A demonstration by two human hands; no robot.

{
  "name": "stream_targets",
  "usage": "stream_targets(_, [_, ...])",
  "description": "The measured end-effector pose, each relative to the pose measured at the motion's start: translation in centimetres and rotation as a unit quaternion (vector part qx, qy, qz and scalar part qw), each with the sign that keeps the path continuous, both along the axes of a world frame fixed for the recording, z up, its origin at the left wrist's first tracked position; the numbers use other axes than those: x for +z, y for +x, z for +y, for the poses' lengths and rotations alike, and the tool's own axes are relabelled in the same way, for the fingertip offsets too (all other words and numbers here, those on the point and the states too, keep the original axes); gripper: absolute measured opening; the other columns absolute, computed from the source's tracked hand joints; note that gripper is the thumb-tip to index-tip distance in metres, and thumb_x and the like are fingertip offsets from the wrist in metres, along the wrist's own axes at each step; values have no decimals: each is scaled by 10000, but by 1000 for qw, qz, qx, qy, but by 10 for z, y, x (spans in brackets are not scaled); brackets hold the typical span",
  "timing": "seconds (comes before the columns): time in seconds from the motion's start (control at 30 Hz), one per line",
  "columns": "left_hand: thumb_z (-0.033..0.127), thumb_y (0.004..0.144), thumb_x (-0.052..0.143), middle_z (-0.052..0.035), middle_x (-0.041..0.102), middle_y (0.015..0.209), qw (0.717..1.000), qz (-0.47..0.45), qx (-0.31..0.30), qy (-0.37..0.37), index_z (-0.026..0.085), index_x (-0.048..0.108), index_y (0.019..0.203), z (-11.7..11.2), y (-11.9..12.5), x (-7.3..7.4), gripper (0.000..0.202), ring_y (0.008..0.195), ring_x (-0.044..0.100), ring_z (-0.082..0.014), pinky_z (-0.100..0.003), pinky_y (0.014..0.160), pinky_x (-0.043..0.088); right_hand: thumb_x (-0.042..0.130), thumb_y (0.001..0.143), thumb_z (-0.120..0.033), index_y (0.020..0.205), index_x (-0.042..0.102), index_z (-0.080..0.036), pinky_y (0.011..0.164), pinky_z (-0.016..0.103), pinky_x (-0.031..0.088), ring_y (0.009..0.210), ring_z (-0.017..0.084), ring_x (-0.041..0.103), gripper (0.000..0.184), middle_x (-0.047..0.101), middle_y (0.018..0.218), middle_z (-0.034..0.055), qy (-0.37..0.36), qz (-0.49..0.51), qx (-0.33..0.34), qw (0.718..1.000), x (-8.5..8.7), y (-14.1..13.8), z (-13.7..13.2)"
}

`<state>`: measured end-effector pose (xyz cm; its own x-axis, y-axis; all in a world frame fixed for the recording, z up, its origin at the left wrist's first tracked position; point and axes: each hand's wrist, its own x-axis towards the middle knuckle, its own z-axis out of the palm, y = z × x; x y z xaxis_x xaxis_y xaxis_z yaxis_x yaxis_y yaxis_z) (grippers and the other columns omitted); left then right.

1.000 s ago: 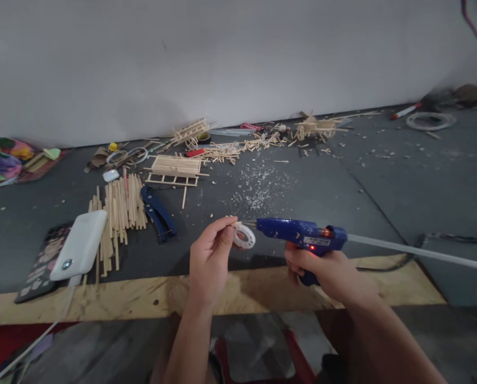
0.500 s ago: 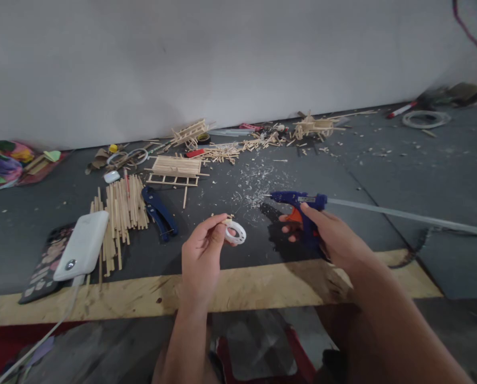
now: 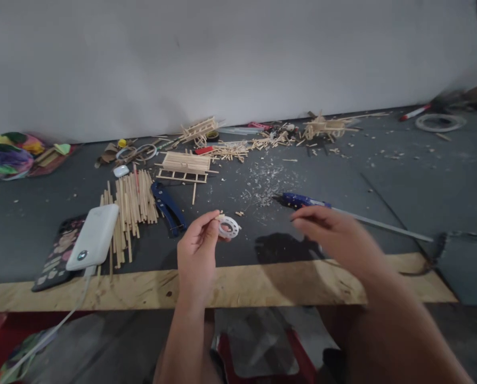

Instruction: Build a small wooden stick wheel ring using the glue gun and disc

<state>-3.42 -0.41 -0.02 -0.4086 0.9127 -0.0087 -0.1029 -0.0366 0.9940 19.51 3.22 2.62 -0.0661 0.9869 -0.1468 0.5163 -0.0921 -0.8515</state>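
Observation:
My left hand (image 3: 198, 240) pinches a small white ring (image 3: 229, 228) with holes around its band, held above the table; a bit of wood shows at the fingertips. My right hand (image 3: 326, 226) is raised above the table, slightly blurred, its fingers stretched forward and close together, with nothing seen in them. Just beyond it, a blue hot glue gun (image 3: 298, 200) lies on the dark tabletop, with a long clear glue stick (image 3: 386, 225) coming out of its back. My right hand partly hides the gun's handle.
Left of my hands are blue-handled cutters (image 3: 168, 208), a bundle of wooden sticks (image 3: 136, 197), a white power bank (image 3: 94, 234) and a phone (image 3: 56, 256). Small stick models (image 3: 188, 166), wood scraps (image 3: 274, 140) and glue strands (image 3: 268, 178) lie farther back.
My right hand has let go of the glue gun, which now lies on the table, and has drawn away from it. My left hand still holds the white ring, turned slightly.

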Motion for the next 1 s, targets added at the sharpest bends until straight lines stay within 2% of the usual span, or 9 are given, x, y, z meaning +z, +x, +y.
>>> stream_targets(0.07, [339,812,657,-31,713,792,1000,6,15,-11,186,696,1012,1,-3,0,255,641,650,-111,-224,620,550,630,785,-294,890,703,-243,719,297,437,796,181,607,138,678,864,26,37,-24,85,995,-10,-32,-7])
stream_targets(0.13, [349,805,661,-43,716,811,999,11,27,-19,176,695,1017,1,-7,0,276,643,653,-119,-229,607,549,596,805,-238,935,704,-243,831,336,435,934,210,611,168,684,990,45,59,-36,139,988,-23,-55,-9])
stream_targets(0.23, [356,802,663,-48,717,815,999,11,28,-27,169,695,1018,0,-12,0,288,633,653,-123,-236,600,550,567,837,-217,1004,696,-235,888,409,392,1019,250,579,211,677,1041,71,83,-90,131,984,-42,-72,-7])
stream_targets(0.33, [357,798,669,-41,716,807,999,6,22,-34,177,700,1012,-2,-16,0,282,637,653,-120,-236,608,555,574,850,-234,1050,692,-262,863,435,355,1028,275,560,234,668,1060,74,106,-144,117,977,-52,-80,-3])
stream_targets(0.43, [358,798,669,-41,715,791,999,-2,19,-31,178,702,1010,-3,-19,0,280,645,655,-125,-244,618,559,567,863,-272,1066,693,-272,793,406,345,953,273,568,239,675,997,79,130,-179,102,970,-54,-86,0])
stream_targets(0.53, [356,794,673,-40,713,783,999,-10,13,-31,174,702,1007,-3,-20,-1,282,627,651,-125,-257,621,560,568,864,-283,1002,716,-276,747,376,326,876,252,571,202,681,897,70,139,-190,88,968,-54,-90,2])
stream_targets(0.77, [326,808,664,-24,710,761,999,-41,-18,-13,187,700,994,-4,-20,-1,235,631,658,-118,-244,624,558,587,856,-286,850,737,-291,742,366,298,897,251,561,150,690,891,43,130,-194,87,969,-57,-91,3])
stream_targets(1.0, [326,814,653,-29,714,774,999,-34,-28,-15,188,701,1004,-4,-16,0,240,640,659,-126,-264,639,563,628,822,-329,971,725,-316,752,379,301,883,257,548,178,667,863,50,135,-194,95,967,-56,-91,1])
